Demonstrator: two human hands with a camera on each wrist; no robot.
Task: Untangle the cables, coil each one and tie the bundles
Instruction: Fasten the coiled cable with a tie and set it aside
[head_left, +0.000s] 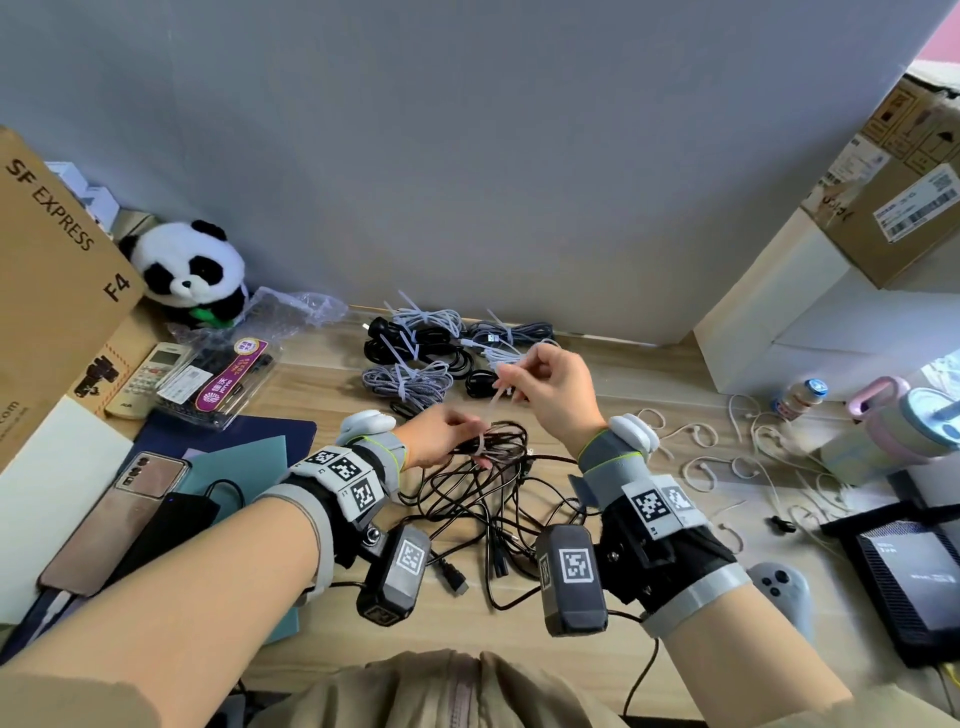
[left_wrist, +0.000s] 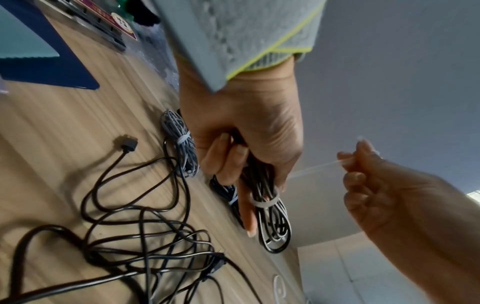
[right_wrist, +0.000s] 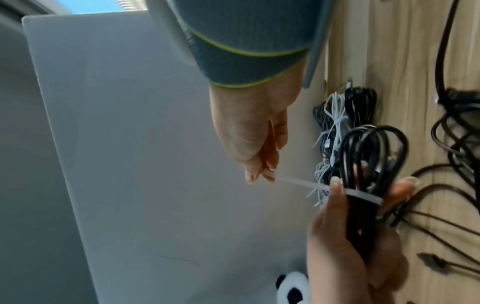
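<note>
Left hand: your left hand (left_wrist: 249, 131) grips a black coil (left_wrist: 272, 222), fingers curled round it, held above the desk (head_left: 597, 384).
Tie: a white zip tie (right_wrist: 363, 195) loops the coil.
Right hand: your right hand (right_wrist: 254, 131) pinches the tie's free tail, raised beside the coil.
Loose cables: a black tangle (head_left: 498, 514) lies on the desk under your hands.
Done bundles: tied bundles (head_left: 415, 358) sit near the wall.

Grey wrist bands (head_left: 613, 453) edged lime, black camera mounts (head_left: 571, 579) with square-code tags.
</note>
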